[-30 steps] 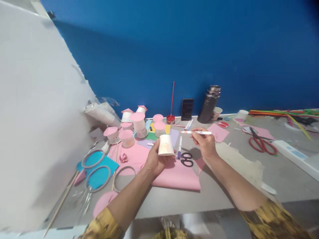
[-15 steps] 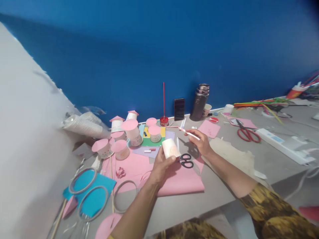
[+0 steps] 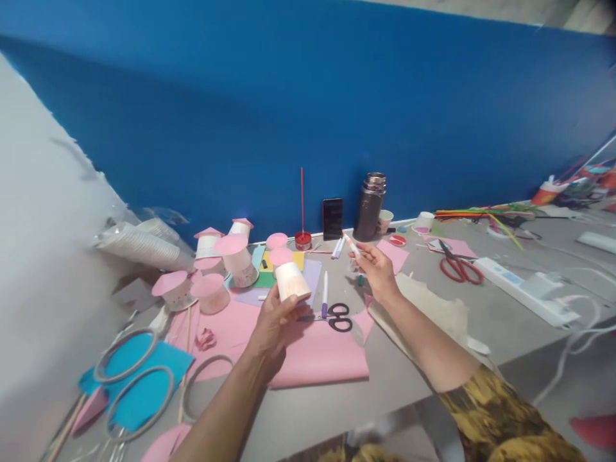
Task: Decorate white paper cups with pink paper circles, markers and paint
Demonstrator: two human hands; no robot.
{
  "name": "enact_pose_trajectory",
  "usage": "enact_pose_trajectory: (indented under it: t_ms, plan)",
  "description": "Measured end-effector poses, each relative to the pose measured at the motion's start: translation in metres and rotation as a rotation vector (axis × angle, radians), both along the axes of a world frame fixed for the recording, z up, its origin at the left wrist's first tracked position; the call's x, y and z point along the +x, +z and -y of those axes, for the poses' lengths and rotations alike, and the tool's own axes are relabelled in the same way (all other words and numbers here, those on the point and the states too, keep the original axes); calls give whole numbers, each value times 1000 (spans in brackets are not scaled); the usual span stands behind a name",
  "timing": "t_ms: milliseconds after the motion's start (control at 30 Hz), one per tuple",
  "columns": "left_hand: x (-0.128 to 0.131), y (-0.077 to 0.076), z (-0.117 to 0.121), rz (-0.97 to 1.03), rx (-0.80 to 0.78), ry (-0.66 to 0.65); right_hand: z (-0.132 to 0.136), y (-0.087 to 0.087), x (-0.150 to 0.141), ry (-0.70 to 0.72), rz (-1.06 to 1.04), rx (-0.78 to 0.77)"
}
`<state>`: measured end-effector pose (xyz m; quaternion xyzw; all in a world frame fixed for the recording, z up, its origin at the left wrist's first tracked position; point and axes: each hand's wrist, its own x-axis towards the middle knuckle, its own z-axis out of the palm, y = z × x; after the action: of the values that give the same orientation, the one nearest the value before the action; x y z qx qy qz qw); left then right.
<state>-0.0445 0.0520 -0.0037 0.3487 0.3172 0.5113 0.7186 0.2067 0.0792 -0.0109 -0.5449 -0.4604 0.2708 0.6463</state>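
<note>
A white paper cup (image 3: 291,281) with a faint orange patch on its side is gripped upside down in my left hand (image 3: 276,317), above the pink paper (image 3: 322,359). My right hand (image 3: 378,266) pinches a white marker (image 3: 351,244), its orange end tilted up and away from the cup. Black-handled scissors (image 3: 339,317) lie on the pink sheet between my hands. Beside them rests a white marker with a purple end (image 3: 325,294). Several finished-looking cups with pink paper tops (image 3: 233,260) stand to the left.
Behind stand a phone (image 3: 332,218), a dark flask (image 3: 370,206) and a red stick in a round base (image 3: 303,240). Red scissors (image 3: 461,269) and a power strip (image 3: 524,292) lie at right. Grey hoops (image 3: 139,403) and stacked paper cups (image 3: 139,247) are at left.
The marker in my right hand has turned from nearly level to a steeper tilt. My view has shifted to the right. My left hand still holds the cup.
</note>
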Motion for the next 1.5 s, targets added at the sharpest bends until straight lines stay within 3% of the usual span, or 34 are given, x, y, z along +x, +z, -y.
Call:
enact_pose_trajectory:
  t_ms: [233, 533, 833, 933, 1067, 1233, 1333, 1500]
  plan:
    - [3, 0, -1, 24, 4, -3, -2, 9, 17, -62, 302, -162]
    - [-3, 4, -2, 35, 5, 62, 16, 8, -15, -46, 903, -498]
    - [-3, 4, -1, 52, 1, 73, 24, 10, -26, -6, 1146, -574]
    - [-2, 2, -1, 55, 4, 60, 22, 24, -11, -103, 1157, -585]
    - [-2, 2, -1, 67, -9, 54, 17, 57, 22, -300, 1130, -580]
    - [-3, 1, -2, 109, -65, 58, 1, 84, 57, -295, 1084, -487]
    - [-5, 0, -2, 144, -106, 68, -14, 77, 67, -274, 989, -431]
    - [-8, -7, -4, 132, -147, -20, -27, 32, 66, -70, 829, -355]
